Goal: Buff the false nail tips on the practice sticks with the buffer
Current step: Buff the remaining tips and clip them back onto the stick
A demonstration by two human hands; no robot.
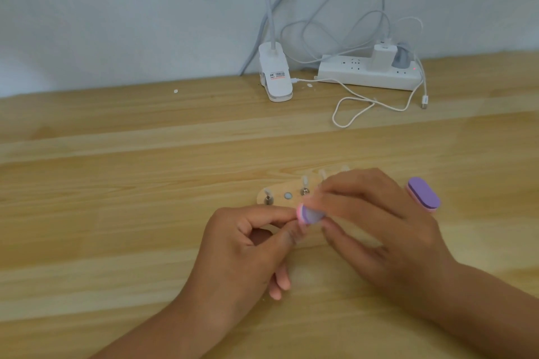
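Buffer [309, 214] pinched in right hand [379, 221]; left hand [248, 245] pinches something hidden beside it; lamp clip's label [279, 75] unreadable.

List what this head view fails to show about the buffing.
- The nail tip being worked: hidden under the buffer and the right hand.
- What the left hand pinches: covered by its own fingers and the buffer.
- The buffer's surface: motion-blurred.
- The wooden holder: its right part lies behind the right hand, so the sticks cannot be counted.
- The lamp clip label: too small to read.
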